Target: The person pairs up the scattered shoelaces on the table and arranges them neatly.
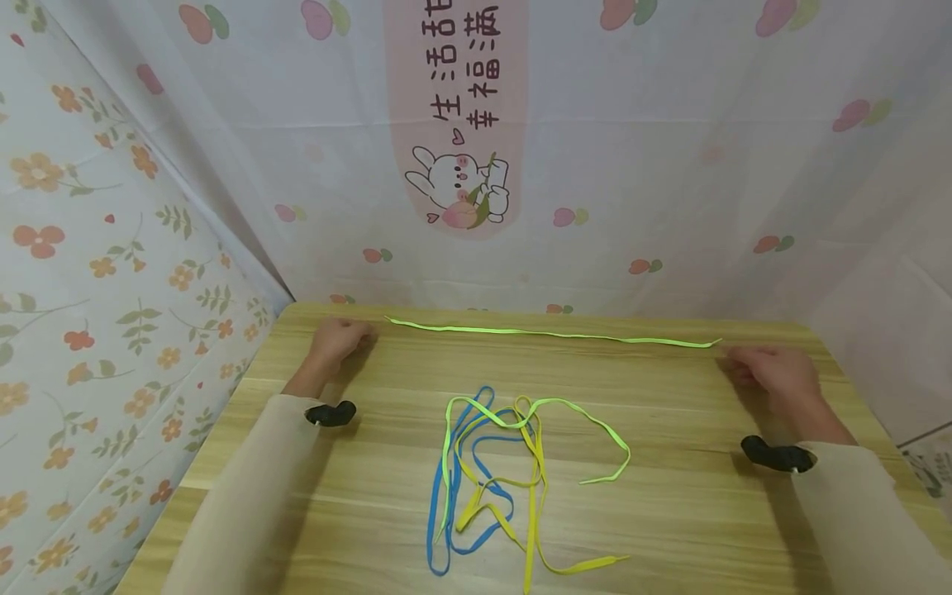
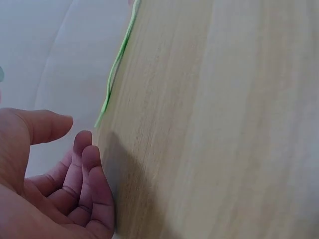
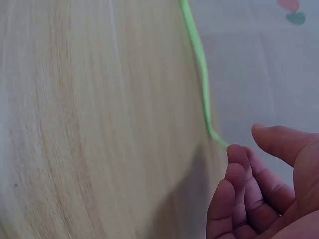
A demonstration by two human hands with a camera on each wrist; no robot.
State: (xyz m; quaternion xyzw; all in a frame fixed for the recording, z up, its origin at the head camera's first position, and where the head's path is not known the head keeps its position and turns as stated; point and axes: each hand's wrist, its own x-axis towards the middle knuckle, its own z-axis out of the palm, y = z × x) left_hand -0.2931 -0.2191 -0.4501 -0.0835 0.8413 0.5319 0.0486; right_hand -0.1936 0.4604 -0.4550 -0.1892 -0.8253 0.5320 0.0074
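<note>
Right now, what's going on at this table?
A person's left hand and right hand are near opposite ends of a straightened green lace by the far edge of the table. Neither grips it; whether the right one touches it is unclear. Closer to the person, a blue lace, a yellow lace and another green lace lie loosely overlapping.

Curtain: "生活甜…", "幸福满…"; top seemingly cropped.

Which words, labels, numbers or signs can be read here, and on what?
"生活甜", next character cut off: pink patch on the hanging cloth.
"幸福满": same patch.
Grey marks near the right edge: too blurred to read.
Straight green lace: none readable.
</note>
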